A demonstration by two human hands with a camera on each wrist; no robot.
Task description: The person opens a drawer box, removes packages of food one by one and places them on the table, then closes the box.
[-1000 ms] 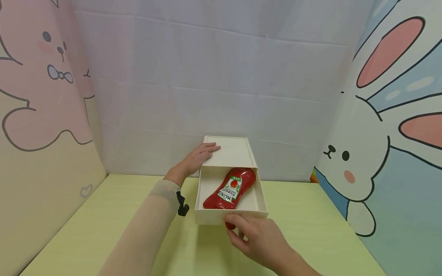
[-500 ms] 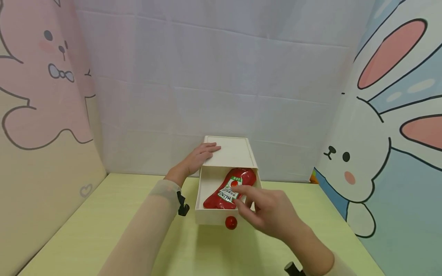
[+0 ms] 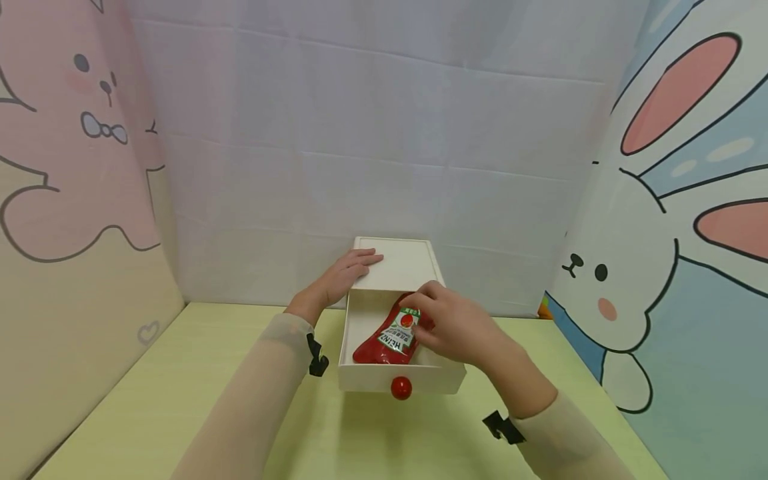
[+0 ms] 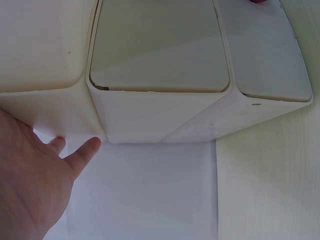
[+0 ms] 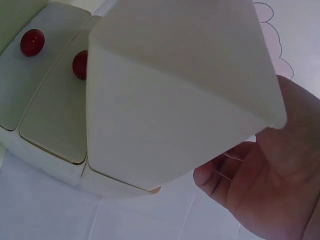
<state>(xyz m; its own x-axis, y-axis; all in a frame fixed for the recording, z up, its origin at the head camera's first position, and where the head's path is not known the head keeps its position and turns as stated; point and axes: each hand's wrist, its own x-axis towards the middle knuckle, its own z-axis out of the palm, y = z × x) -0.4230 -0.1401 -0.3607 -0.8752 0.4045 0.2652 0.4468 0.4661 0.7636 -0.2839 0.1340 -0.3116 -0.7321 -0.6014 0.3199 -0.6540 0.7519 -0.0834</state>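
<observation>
A white drawer cabinet stands against the back wall, its top drawer pulled out. In it lies a red Heinz ketchup pouch, label up. My left hand rests on the left edge of the cabinet top with its fingers extended. Over the right part of the pouch is my right hand, thumb and fingers bent down at it; whether they pinch it is hidden. In the right wrist view the drawer wall covers part of that hand. A round red knob sits on the drawer front.
Lower drawer fronts with red knobs are closed below. A pale yellow-green table carries the cabinet. White cloth hangs behind, and cartoon-printed panels flank both sides.
My right hand has let go of the red knob, lifted over the drawer front and reached in to the ketchup pouch. My left hand and the drawer have stayed put.
</observation>
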